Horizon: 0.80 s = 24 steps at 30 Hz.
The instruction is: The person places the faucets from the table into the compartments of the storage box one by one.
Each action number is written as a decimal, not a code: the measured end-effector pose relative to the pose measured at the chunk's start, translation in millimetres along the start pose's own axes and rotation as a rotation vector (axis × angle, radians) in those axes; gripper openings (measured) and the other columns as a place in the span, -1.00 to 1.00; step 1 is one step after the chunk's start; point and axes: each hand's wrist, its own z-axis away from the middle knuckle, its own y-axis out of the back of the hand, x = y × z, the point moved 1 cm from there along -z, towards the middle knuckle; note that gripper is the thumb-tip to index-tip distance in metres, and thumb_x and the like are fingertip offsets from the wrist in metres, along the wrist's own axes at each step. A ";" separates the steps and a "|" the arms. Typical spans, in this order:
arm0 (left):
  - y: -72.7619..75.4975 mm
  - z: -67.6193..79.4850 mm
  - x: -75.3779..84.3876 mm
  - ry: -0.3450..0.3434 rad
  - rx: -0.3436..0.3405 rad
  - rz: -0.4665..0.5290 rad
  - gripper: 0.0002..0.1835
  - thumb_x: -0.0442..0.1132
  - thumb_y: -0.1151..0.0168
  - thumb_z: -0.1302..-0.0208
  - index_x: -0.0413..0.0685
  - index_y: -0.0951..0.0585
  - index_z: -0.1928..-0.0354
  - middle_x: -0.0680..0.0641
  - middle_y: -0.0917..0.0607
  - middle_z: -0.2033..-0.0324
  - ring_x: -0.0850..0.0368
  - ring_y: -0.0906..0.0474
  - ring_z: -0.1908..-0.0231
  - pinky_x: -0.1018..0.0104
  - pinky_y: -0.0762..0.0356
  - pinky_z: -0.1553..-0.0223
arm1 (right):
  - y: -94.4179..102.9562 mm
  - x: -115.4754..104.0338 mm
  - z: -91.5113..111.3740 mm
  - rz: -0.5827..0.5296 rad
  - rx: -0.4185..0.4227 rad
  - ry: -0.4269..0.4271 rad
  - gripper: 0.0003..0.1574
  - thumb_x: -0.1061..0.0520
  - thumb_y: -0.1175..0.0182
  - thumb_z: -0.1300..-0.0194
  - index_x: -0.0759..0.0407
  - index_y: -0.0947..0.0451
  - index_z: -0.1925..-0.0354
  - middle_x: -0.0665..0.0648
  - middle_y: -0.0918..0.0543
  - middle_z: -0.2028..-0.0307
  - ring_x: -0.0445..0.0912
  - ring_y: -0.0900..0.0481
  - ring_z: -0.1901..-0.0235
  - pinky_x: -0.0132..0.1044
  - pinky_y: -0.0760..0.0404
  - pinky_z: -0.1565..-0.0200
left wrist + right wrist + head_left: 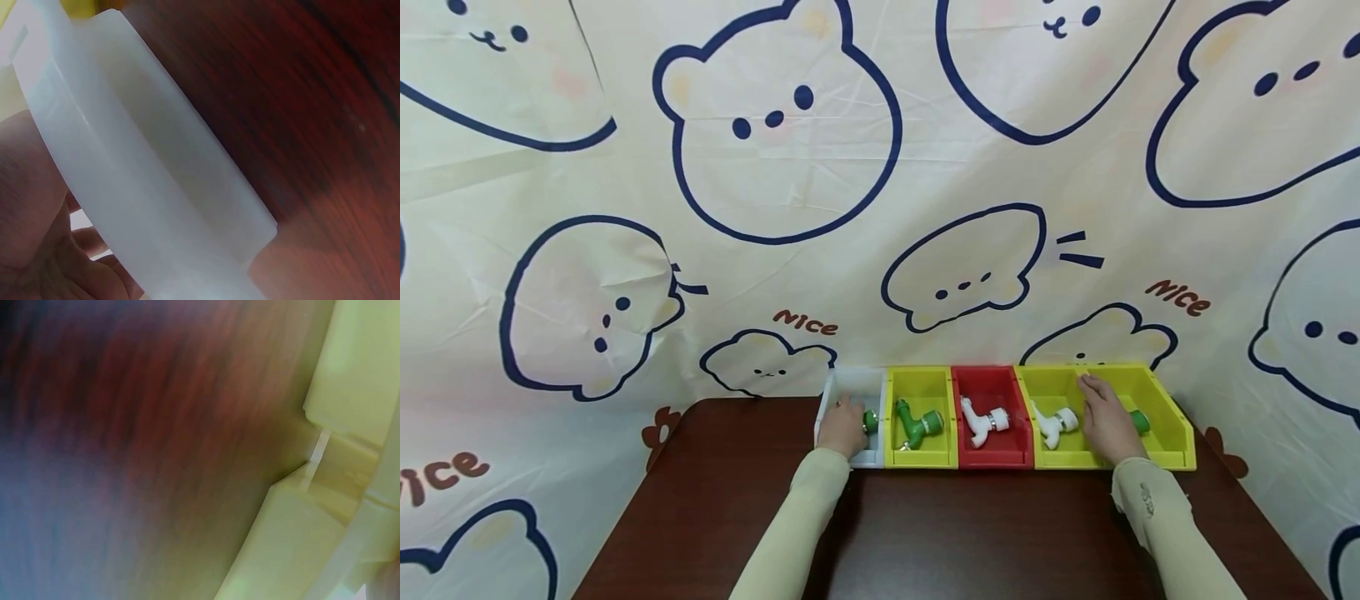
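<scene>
My left hand (pixel 842 427) reaches into the white bin (pixel 859 382) at the row's left end. Beside its thumb side shows the end of a green tap (pixel 870 421); the rest is hidden. In the left wrist view, the left hand (pixel 56 231) has bent fingers behind the bin wall (pixel 119 162), and no grip on the tap is visible. My right hand (pixel 1108 419) lies over the right-hand yellow bins (pixel 1172 437), fingers pointing forward and fairly straight. A green tap (pixel 1140 421) peeks out at its right side, partly covered.
Between the hands, a green tap (pixel 917 425) lies in a yellow bin (pixel 921 458), a white tap (pixel 983 421) in a red bin (pixel 992 458), and another white tap (pixel 1054 423) in a yellow bin. The bins stand on a dark wooden table (pixel 970 533) against a patterned cloth (pixel 842 275).
</scene>
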 end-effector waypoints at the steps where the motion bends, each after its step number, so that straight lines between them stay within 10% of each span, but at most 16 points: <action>1: 0.1 0.0 0.1 -0.002 -0.001 -0.001 -0.54 -0.22 -0.51 -0.17 -0.13 -0.67 -0.12 -0.25 -0.59 -0.10 -0.12 -0.64 0.09 -0.01 -0.66 -0.03 | 0.1 0.1 0.0 0.001 0.001 -0.001 -0.38 0.33 0.13 -0.59 0.45 -0.19 -0.52 0.47 -0.22 -0.47 0.43 -0.20 -0.44 0.37 -0.29 -0.33; 24: 0.1 0.8 0.2 -0.024 -0.019 0.001 -0.50 -0.23 -0.45 -0.23 -0.13 -0.63 -0.22 -0.28 -0.64 -0.12 -0.17 -0.66 0.05 -0.05 -0.65 -0.08 | 0.2 -1.5 0.1 -0.002 -0.009 -0.018 -0.38 0.31 0.14 -0.60 0.43 -0.18 -0.53 0.46 -0.21 -0.48 0.42 -0.18 -0.46 0.37 -0.27 -0.35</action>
